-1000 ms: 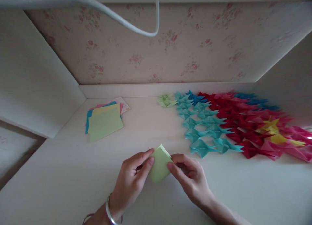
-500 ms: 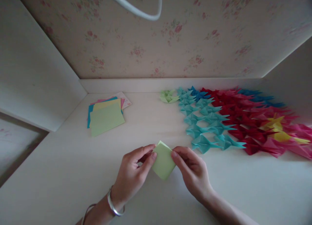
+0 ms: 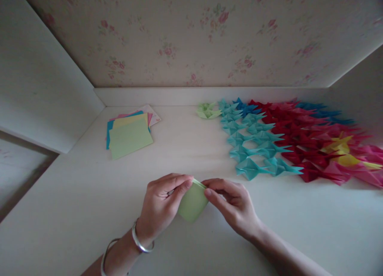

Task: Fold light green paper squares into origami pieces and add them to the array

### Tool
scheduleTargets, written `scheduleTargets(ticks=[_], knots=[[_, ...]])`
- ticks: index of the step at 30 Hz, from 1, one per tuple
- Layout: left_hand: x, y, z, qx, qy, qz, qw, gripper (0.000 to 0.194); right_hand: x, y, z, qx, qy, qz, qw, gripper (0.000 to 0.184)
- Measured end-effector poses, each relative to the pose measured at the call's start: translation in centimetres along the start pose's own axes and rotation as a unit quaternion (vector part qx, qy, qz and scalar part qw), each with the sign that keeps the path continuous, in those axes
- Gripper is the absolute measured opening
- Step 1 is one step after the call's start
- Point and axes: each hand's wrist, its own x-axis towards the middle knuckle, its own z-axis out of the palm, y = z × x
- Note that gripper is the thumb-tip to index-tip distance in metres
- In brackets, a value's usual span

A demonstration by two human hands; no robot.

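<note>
A folded light green paper square point(image 3: 193, 204) is held between both hands above the white desk, one corner pointing toward me. My left hand point(image 3: 164, 202) pinches its upper left corner between thumb and fingers, covering part of that side. At the upper right edge, my right hand point(image 3: 231, 202) grips the paper between thumb and index finger. Several thin layers show along the top edge. A silver bangle circles my left wrist.
Loose paper sheets point(image 3: 131, 138) lie stacked at the left, light green on top. Folded paper cranes in teal point(image 3: 249, 168), red point(image 3: 309, 170), pink, yellow and blue stand in rows at the right. Two light green ones point(image 3: 208, 112) sit near the back ledge. Flowered wallpaper covers the wall behind.
The green paper has shifted slightly left and turned, and my left fingers have moved up over its top corner. My right hand has followed left. The camera view has tilted a little downward.
</note>
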Motion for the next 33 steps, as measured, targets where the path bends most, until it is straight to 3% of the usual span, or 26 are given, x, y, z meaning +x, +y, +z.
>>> scheduleTargets(ticks=[6, 11, 21, 25, 29, 33], knots=[[-0.3, -0.18, 0.08, 0.023, 0.058, 0.001, 0.998, 0.011, 0.02, -0.1, 0.09, 0.018, 0.015, 0.019, 1.0, 0.011], [-0.47, -0.36, 0.4, 0.023, 0.065, -0.009, 0.998, 0.01, -0.21, 0.31, 0.19, 0.046, 0.035, 0.083, 0.995, 0.019], [-0.2, -0.6, 0.43, 0.067, 0.061, -0.012, 0.996, 0.015, 0.28, 0.49, 0.36, 0.081, 0.063, 0.117, 0.988, 0.02], [-0.24, -0.56, 0.41, 0.076, 0.059, -0.021, 0.995, 0.009, 0.41, -0.03, 0.0, 0.04, 0.029, 0.101, 0.994, 0.018], [-0.31, -0.54, 0.41, 0.111, 0.064, 0.02, 0.992, 0.008, 0.33, -0.24, -0.03, -0.012, 0.001, 0.053, 0.999, 0.014], [-0.21, -0.75, 0.35, 0.119, 0.063, 0.018, 0.991, 0.008, 0.18, 0.18, 0.3, -0.036, 0.031, 0.05, 0.998, 0.015]])
